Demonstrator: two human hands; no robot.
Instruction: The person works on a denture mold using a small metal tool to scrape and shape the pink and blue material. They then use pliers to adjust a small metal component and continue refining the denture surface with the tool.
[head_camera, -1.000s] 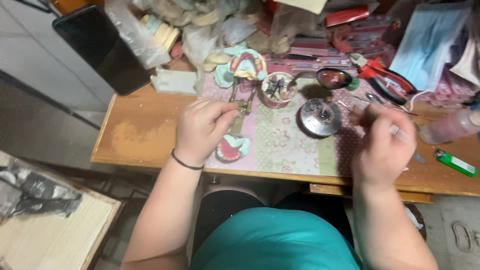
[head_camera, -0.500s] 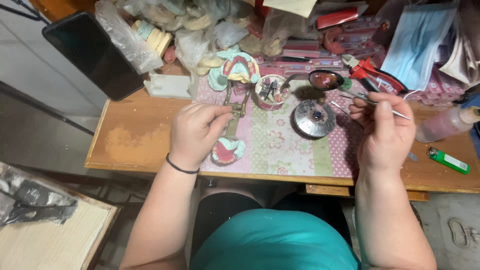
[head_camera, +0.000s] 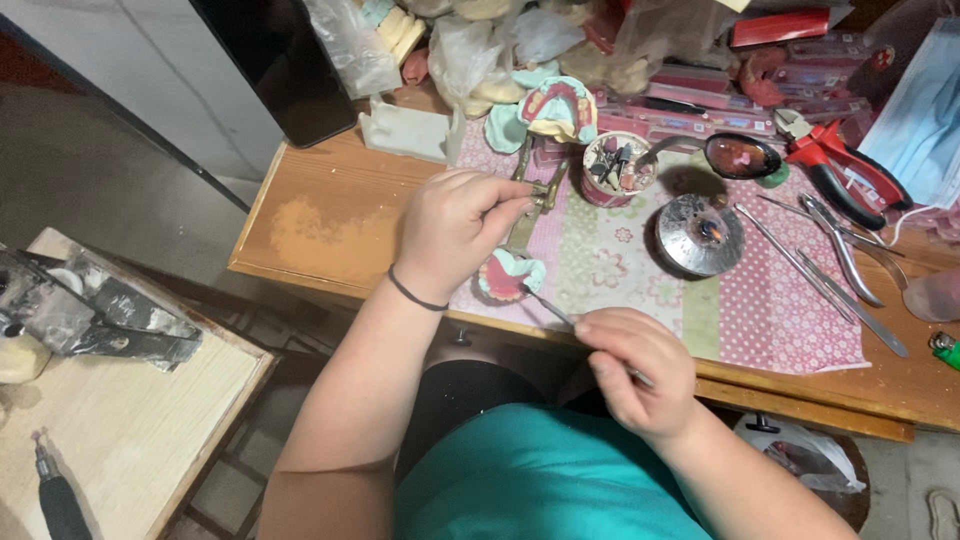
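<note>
Two hands busy: left hand (head_camera: 455, 232) gripped brass articulator (head_camera: 528, 205); right hand (head_camera: 632, 372) pinched thin metal tool (head_camera: 552, 308), tip touching denture model (head_camera: 508, 275).

A wooden table (head_camera: 330, 215) carries a patterned pink and green mat (head_camera: 640, 265). A round metal dish (head_camera: 700, 235), a small cup of tools (head_camera: 615, 168) and red pliers (head_camera: 845, 170) lie on it. A green lighter (head_camera: 945, 348) sits at the right edge.
</note>
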